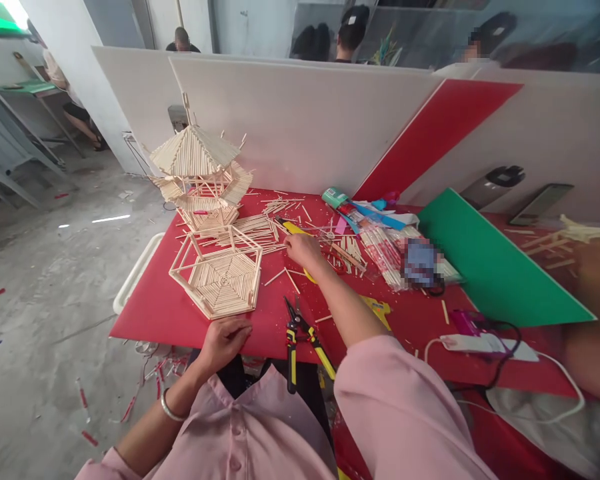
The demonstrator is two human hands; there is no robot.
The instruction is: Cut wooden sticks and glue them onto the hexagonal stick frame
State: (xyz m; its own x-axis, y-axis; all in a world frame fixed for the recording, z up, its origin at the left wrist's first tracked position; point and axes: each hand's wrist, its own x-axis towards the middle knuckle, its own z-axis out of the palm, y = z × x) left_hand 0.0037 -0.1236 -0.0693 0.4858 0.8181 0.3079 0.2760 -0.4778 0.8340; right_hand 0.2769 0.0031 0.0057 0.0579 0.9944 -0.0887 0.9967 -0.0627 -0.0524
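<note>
My left hand (225, 343) rests at the table's front edge with its fingers curled together; anything in them is hidden. Just beyond it lies a hexagonal stick base (225, 280) with an upright frame of thin wooden sticks around part of its rim. My right hand (303, 251) is reached forward over the table, fingers bent and pinched; I cannot make out what they hold. Right behind its fingers lies a yellow utility knife (296, 229), near a pile of loose wooden sticks (257, 233). Between my arms sit black-and-yellow cutting pliers (299, 327), jaws apart.
A tiered stick pavilion (195, 157) stands at the back left of the red table (150, 300). Packs of sticks (383, 253), a yellow glue gun (377, 310), a green board (500, 267) and a white power strip (485, 345) are on the right. White panels (290, 127) rise behind.
</note>
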